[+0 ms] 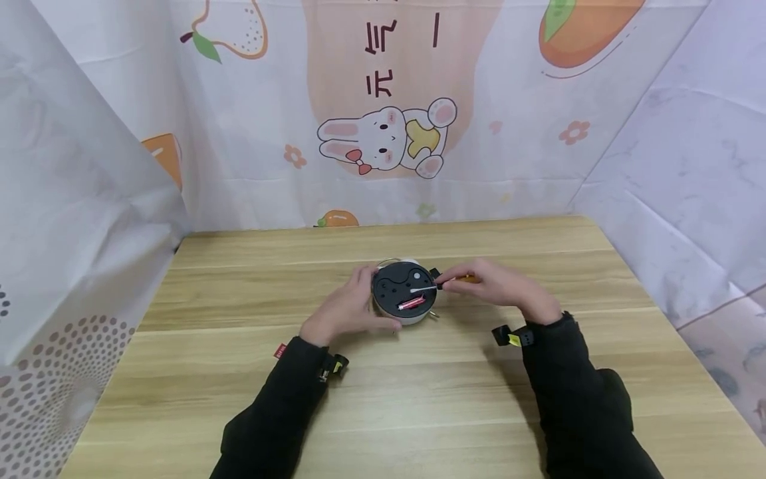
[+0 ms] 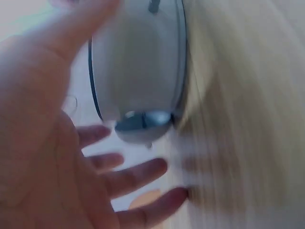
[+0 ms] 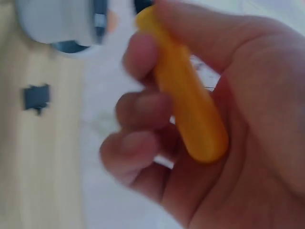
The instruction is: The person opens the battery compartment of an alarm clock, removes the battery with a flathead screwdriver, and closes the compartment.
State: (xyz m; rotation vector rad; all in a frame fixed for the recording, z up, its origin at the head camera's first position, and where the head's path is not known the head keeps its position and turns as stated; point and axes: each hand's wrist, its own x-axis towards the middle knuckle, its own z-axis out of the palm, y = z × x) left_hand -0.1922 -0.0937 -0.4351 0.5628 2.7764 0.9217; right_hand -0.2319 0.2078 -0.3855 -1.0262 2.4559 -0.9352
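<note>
A round alarm clock (image 1: pixel 391 296) lies face down on the table, its black back upward. A red battery (image 1: pixel 411 303) shows in the back. My left hand (image 1: pixel 353 303) is around the clock's left side, thumb near its front edge; in the left wrist view the fingers are spread and loosely extended beside a metal bell (image 2: pixel 143 129). With my right hand (image 1: pixel 487 283) I grip the yellow handle of a screwdriver (image 3: pixel 190 100). Its metal shaft reaches over the clock back near the battery; whether the tip touches is too small to tell.
A small black plastic piece (image 3: pixel 36 97), probably the battery cover, lies on the wooden table (image 1: pixel 419 412) just beyond the clock's right side. Printed cloth (image 1: pixel 239 133) hangs behind the table and along both sides.
</note>
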